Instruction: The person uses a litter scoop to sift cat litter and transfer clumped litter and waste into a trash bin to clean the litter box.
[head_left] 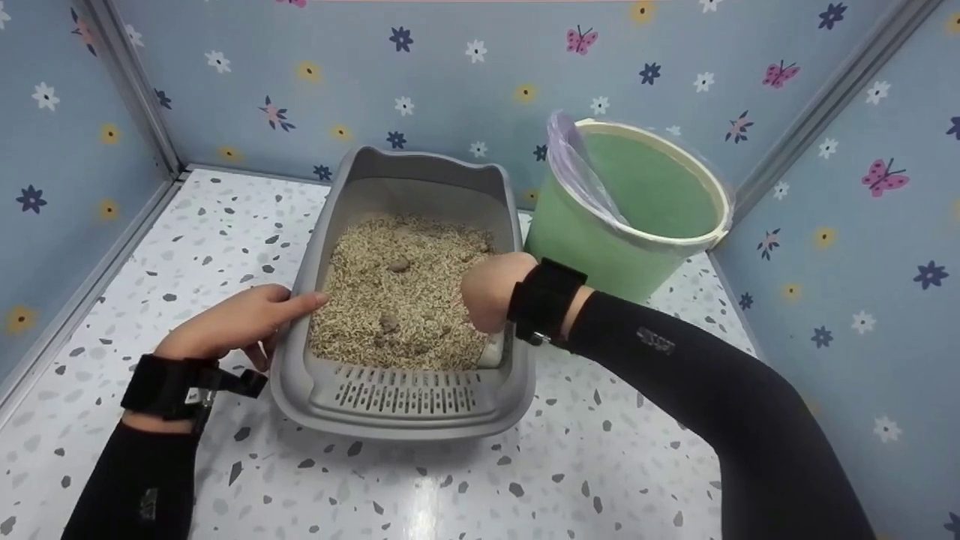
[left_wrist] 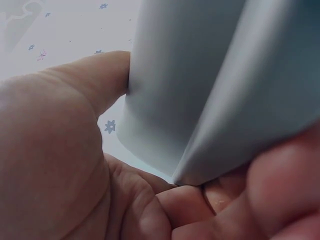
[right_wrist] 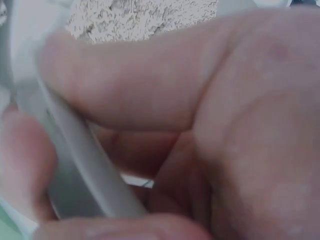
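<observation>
A grey litter box [head_left: 409, 431] stands on the speckled floor with tan pellet litter [head_left: 420, 292] inside. Dark clumps [head_left: 399, 265] lie on the litter. My left hand [head_left: 240, 319] grips the box's left side, thumb over the rim and the other fingers curled below, as the left wrist view shows. My right hand [head_left: 495, 292] is over the litter by the right wall. Its thumb and fingers pinch a grey plastic piece [right_wrist: 100, 165], which looks like the handle of a litter scoop; most of it is hidden. A pale end [head_left: 491, 351] shows below that hand.
A green bin [head_left: 600, 247] with a thin purple-tinted liner [head_left: 574, 161] stands right behind the box. Flower-patterned panels [head_left: 450, 67] enclose the back and both sides. White speckled floor [head_left: 600, 450] surrounds the box.
</observation>
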